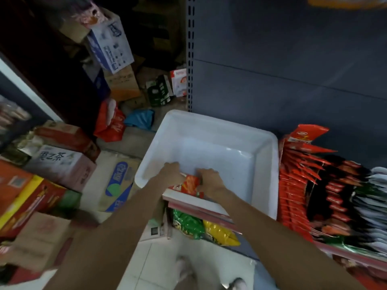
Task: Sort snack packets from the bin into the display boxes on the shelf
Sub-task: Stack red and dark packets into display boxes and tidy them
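Both hands reach into the near edge of the white bin (pixel 209 143), which stands on the shelf (pixel 196 197) at the centre of the view, against the dark grey back panel (pixel 282 70) at 12 o'clock. The left hand (pixel 170 171) has its fingers curled down at the left side of an orange-red snack packet (pixel 188 184), and the right hand (pixel 210 177) has its fingers curled at the right side of the same packet, so the two hands grip it between them; the fingertips are hidden behind the packet and the bin edge. The packet lies at the near rim of the bin, about 6 o'clock from the bin's middle, and the rest of the bin floor that shows is bare white. Just beside the bin at 3 o'clock is a display box (pixel 293 185) full of red packets standing in tight rows, and further at 3 o'clock are dark and pale packets (pixel 372 195), blurred. Under the shelf edge at 6 o'clock lie a green packet (pixel 186 223) and a yellow packet (pixel 222 233), touching each other. At 9 o'clock the floor carries many cardboard cartons (pixel 62 164), and at 11 o'clock a white and blue carton (pixel 111 45) is tilted on top of others. A red plastic bag (pixel 111 122) lies at 10 o'clock.
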A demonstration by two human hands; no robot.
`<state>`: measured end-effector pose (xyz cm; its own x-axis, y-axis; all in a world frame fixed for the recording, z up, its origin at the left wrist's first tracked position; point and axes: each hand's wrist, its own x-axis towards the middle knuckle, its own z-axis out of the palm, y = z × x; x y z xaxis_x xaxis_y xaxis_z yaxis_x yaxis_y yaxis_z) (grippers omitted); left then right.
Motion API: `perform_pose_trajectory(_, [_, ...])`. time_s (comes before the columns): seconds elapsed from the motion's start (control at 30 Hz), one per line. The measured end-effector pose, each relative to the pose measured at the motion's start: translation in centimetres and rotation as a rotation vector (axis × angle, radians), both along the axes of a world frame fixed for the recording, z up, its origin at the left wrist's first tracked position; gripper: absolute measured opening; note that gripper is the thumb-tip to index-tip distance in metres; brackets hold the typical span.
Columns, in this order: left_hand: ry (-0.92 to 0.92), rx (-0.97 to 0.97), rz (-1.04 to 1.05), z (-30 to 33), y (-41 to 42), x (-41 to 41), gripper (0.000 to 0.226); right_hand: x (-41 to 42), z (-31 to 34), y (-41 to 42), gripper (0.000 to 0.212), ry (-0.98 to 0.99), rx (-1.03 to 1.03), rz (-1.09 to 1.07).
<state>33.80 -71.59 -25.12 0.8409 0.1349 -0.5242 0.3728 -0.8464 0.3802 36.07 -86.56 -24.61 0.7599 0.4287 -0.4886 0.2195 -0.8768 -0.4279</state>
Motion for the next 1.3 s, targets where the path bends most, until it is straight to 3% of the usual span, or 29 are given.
perform_pose_trajectory(0.07, [-0.042, -0.027, 0.046, -0.3, 0.2, 0.2, 0.051, 0.5, 0.0, 0.2, 0.036, 0.011, 0.016, -0.051])
perform_pose_trajectory(0.17, [-0.134, -0.046, 0.19, 0.7, 0.1, 0.6, 0.081, 1.5, 1.0, -1.2, 0.017, -0.032, 0.21, -0.147])
perform_pose_trajectory(0.23, [-0.242, -0.208, 0.335, 2.0, -0.2, 1.1, 0.094, 2.2, 2.2, -3.0, 0.037, -0.112, 0.331, -0.247])
perform_pose_trajectory(0.33, [-0.4, -0.541, 0.414, 4.4, -1.4, 2.0, 0.069, 2.4, 4.7, -5.8, 0.036, -0.156, 0.449, -0.363])
perform_pose_trajectory(0.4, [-0.494, -0.674, 0.358, 6.4, -2.9, 2.8, 0.042, 2.5, 6.6, -7.2, 0.027, -0.228, 0.443, -0.387])
perform_pose_trajectory(0.47, [-0.589, -0.759, 0.282, 8.6, -5.0, 3.6, 0.032, 2.5, 8.6, -8.8, 0.024, -0.367, 0.437, -0.39])
perform_pose_trajectory(0.6, [-0.779, -0.753, 0.221, 12.4, -10.1, 5.0, 0.035, 2.9, 11.7, -13.2, 0.018, -0.716, 0.436, -0.457])
perform_pose_trajectory(0.73, [-0.964, -0.61, 0.103, 14.8, -15.1, 5.6, 0.027, 3.6, 13.9, -17.2, 0.016, -0.861, 0.377, -0.526])
perform_pose_trajectory(0.9, [-0.976, -0.44, -0.123, 14.9, -19.4, 6.4, 0.02, 4.6, 14.0, -21.4, 0.025, -0.708, 0.248, -0.507])
perform_pose_trajectory(1.03, [-0.892, -0.24, -0.341, 14.0, -21.3, 7.2, 0.016, 3.8, 13.9, -23.5, 0.036, -0.671, 0.347, -0.447])
perform_pose_trajectory(1.1, [-0.813, -0.171, -0.409, 13.8, -22.1, 7.6, 0.013, 3.5, 13.7, -24.2, 0.029, -0.679, 0.393, -0.438])
perform_pose_trajectory(1.2, [-0.747, -0.242, -0.351, 13.5, -22.8, 8.0, 0.017, 4.1, 13.3, -25.0, 0.008, -0.709, 0.278, -0.401])
perform_pose_trajectory(1.3, [-0.745, -0.295, -0.334, 12.9, -22.6, 7.2, 0.03, 4.9, 13.2, -25.3, 0.013, -0.617, 0.109, -0.328])
